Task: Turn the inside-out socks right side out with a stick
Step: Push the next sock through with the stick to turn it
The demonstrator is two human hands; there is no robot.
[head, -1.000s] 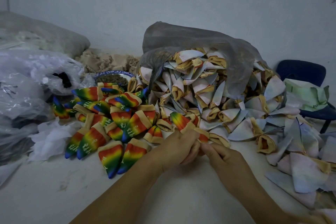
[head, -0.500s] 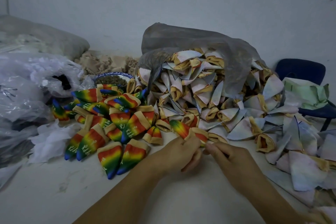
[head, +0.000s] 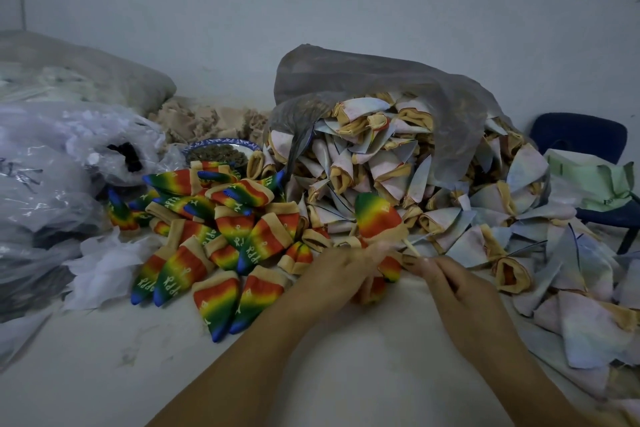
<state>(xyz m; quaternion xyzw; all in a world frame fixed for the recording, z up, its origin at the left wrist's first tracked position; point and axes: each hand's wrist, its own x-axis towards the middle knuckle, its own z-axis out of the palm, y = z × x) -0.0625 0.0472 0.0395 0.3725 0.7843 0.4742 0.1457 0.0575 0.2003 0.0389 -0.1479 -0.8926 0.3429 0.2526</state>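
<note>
A: Why two heaps?
B: The pale heap (head: pixel 398 166) spilling from the bag (head: pixel 381 87) seems to be waiting, inside out. The rainbow heap (head: pixel 214 236), kept apart on the left, looks finished.
A: And the hands?
B: The left hand (head: pixel 336 274) grips the cuff of the sock (head: pixel 375 218) between the heaps. The right hand (head: pixel 460 291) pinches the stick (head: pixel 412 248), likely propping it from inside.

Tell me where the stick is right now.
Head view, centre: the stick pokes out from under the raised rainbow sock, down to the fingers of the right hand.
</note>
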